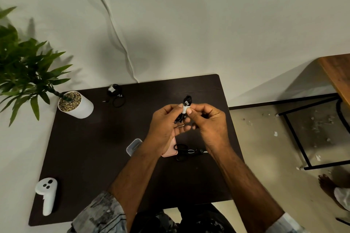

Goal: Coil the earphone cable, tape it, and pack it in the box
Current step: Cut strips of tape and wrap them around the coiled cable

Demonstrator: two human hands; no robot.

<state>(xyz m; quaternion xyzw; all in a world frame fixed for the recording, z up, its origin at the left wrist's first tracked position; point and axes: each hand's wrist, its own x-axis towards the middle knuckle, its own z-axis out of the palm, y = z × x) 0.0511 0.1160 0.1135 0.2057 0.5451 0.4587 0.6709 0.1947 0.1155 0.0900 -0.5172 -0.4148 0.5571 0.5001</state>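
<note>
A coiled black earphone cable [187, 100] is held upright above the dark table [94, 147], with a strip of white tape [185, 109] around its middle. My left hand [166, 124] grips the coil from the left and my right hand [208, 123] pinches the tape from the right. Under my left wrist lies a small clear plastic box [133, 146]. A second black earphone bundle [115, 93] with a white tape band lies at the table's far edge.
Black scissors [186, 151] lie on a pink item [170, 152] below my hands. A white plant pot [75, 104] stands far left, a white controller [47, 194] near left. Right of the table are a metal frame [295, 134], littered floor and a bare foot [326, 182].
</note>
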